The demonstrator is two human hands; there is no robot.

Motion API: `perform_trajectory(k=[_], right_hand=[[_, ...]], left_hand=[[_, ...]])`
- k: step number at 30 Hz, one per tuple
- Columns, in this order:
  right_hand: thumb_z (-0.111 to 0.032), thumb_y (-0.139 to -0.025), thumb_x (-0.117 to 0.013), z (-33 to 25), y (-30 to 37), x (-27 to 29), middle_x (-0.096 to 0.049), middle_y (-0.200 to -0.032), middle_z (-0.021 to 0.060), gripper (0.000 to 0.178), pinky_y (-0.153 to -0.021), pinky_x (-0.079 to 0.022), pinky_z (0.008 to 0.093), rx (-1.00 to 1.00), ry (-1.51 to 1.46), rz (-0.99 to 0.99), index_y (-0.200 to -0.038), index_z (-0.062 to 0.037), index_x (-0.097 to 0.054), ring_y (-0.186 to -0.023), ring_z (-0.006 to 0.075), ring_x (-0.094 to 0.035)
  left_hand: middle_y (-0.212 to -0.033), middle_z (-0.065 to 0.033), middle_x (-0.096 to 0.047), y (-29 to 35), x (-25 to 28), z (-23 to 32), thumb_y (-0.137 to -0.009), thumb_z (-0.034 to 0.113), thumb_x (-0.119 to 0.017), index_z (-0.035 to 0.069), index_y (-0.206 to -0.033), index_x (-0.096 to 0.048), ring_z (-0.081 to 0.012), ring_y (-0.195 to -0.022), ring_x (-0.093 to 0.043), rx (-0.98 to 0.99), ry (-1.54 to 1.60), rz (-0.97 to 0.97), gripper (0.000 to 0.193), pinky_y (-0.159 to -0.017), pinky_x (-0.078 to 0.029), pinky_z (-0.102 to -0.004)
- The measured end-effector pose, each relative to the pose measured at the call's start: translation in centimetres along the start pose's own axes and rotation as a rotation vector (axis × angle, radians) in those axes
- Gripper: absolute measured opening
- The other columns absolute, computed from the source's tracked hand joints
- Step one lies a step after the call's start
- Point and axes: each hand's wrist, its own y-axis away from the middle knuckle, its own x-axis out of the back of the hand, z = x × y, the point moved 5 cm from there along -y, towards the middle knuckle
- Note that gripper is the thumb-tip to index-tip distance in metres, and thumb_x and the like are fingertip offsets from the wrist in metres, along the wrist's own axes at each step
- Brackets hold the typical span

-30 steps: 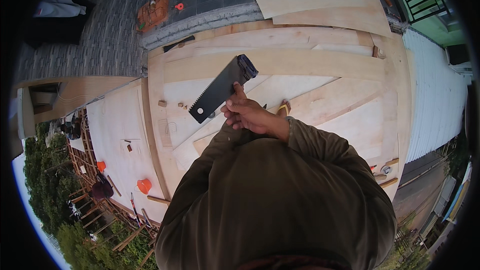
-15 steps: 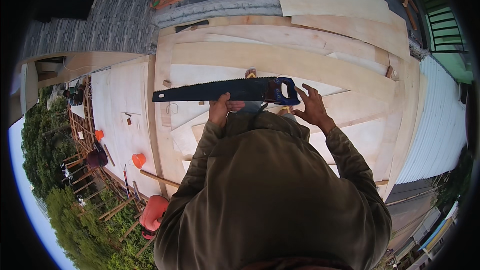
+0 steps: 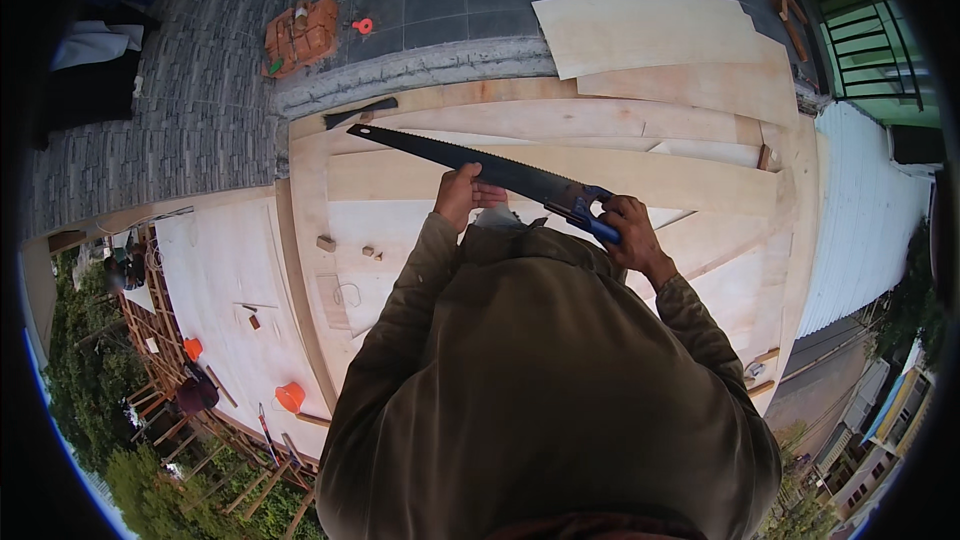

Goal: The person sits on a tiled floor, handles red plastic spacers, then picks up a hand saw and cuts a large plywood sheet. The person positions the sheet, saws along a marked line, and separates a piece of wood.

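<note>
A handsaw (image 3: 470,160) with a long dark blade and a blue handle is held in front of my body, its tip pointing up and to the left. My right hand (image 3: 632,232) is wrapped round the handle. Near the middle of the blade, my left hand (image 3: 466,197) has its thumb on the lower edge, and its other fingers stretch out just beneath. Below the saw lie pale plywood sheets and strips (image 3: 400,175), several of them overlapping. My feet are mostly hidden behind the saw and my clothing.
Plywood offcuts (image 3: 660,35) are stacked at the far edge by a dark tiled floor (image 3: 430,5). An orange tool bag (image 3: 300,35) and a red ring-shaped roll (image 3: 363,26) sit there too. Small wood blocks (image 3: 326,243) lie at left, with an orange bucket (image 3: 290,397) beyond a raised board.
The saw has tilted from level, its tip now up and its handle lower. My right hand has gone from open beside the handle to gripping it. The view has shifted forward.
</note>
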Motion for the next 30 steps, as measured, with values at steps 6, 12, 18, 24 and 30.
perform_trajectory(k=[6, 12, 18, 24, 30], right_hand=[[-0.013, -0.086, -0.074, -1.2, -8.9, -0.7, -0.066, -0.09, 0.012, 0.021, -0.079, -0.05, 0.0373, -0.558, -0.457, 0.162, -0.101, -0.0004, -0.066, -0.082, 0.0236, -0.062], [-0.016, -0.093, -0.066, 1.8, -9.8, -2.0, -0.057, -0.069, -0.0007, 0.013, -0.051, -0.042, 0.0258, -0.941, -0.844, 0.533, -0.09, -0.005, -0.06, -0.056, 0.0072, -0.052], [-0.02, -0.091, -0.072, 10.4, -6.6, -7.5, -0.05, -0.064, 0.0022, 0.023, -0.047, -0.045, 0.0328, -1.34, -1.191, 0.832, -0.086, -0.0059, -0.055, -0.051, 0.0155, -0.052], [-0.018, -0.09, -0.071, 16.5, -5.0, -11.8, -0.046, -0.061, 0.0002, 0.026, -0.044, -0.039, 0.0329, -1.68, -1.175, 0.953, -0.077, -0.0102, -0.05, -0.047, 0.0148, -0.045], [-0.018, -0.09, -0.07, 17.3, -12.2, -13.1, -0.049, -0.063, 0.0008, 0.023, -0.042, -0.039, 0.0326, -1.679, -1.22, 0.774, -0.078, -0.0065, -0.054, -0.047, 0.0134, -0.047]], left_hand=[[-0.119, -0.0186, -0.069, -8.1, 3.9, 11.2, -0.098, 0.064, -0.054, -0.006, -0.125, -0.06, -0.0266, -0.102, -0.071, 0.035, -0.269, -0.217, 0.075, -0.081, -0.058, -0.0387], [-0.104, -0.0105, -0.073, -13.5, 11.2, 9.5, -0.097, 0.052, -0.061, -0.001, -0.109, -0.071, -0.0195, -0.098, -0.068, 0.115, -0.745, -0.258, 0.055, -0.079, -0.055, -0.036], [-0.07, -0.0186, -0.07, -16.0, 14.2, 5.6, -0.094, 0.053, -0.054, 0.001, -0.069, -0.071, -0.0293, -0.069, -0.07, -0.02, -1.147, -0.056, 0.06, -0.074, -0.054, -0.042], [-0.096, -0.0207, -0.073, -24.0, 17.5, 8.2, -0.093, 0.046, -0.063, 0.002, -0.099, -0.071, -0.0276, -0.086, -0.07, -0.088, -1.061, -0.169, 0.044, -0.078, -0.053, -0.041], [-0.098, -0.0173, -0.072, -32.8, 12.5, 15.6, -0.092, 0.031, -0.065, 0.005, -0.101, -0.071, -0.0285, -0.089, -0.071, -0.04, -1.235, -0.699, 0.028, -0.078, -0.054, -0.0397]])
